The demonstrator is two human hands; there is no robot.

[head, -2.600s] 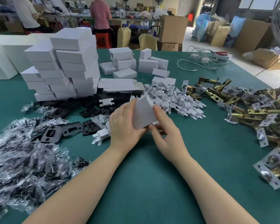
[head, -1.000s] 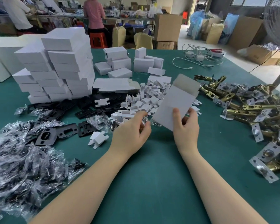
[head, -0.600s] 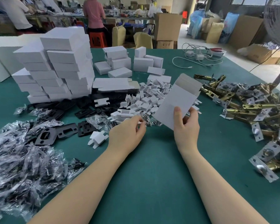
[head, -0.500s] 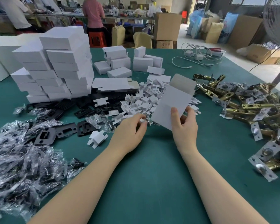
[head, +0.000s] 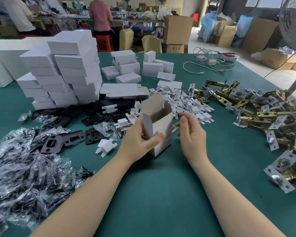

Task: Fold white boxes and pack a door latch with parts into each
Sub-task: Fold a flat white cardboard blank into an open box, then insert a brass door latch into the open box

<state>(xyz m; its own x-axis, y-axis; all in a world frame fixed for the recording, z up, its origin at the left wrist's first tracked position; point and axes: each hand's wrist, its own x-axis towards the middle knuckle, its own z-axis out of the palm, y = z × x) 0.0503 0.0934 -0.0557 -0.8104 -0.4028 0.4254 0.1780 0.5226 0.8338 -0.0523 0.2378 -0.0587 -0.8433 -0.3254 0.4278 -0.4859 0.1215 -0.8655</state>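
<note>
The left hand [head: 140, 141] grasped a small white cardboard box [head: 158, 127], thumb across its near face and fingers curled round the left side. The box stood upright on its closed end near the middle of the green-covered desk [head: 161, 194], its top open with the brown-grey flaps raised. The right hand [head: 191, 134] hovered just beside the box, released, its fingers loosely bent and holding nothing.

Behind the box lay a heap of small white folded card inserts [head: 183, 103]. Toward the right edge sprawled a pile of brass door latches with silver faceplates [head: 263, 113]. Along the left edge sat clear plastic bags of parts [head: 24, 168], with black metal strike plates [head: 72, 137] beside them. Stacked closed white boxes [head: 67, 71] rose toward the far left corner, flat unfolded box blanks [head: 120, 90] next to them.
</note>
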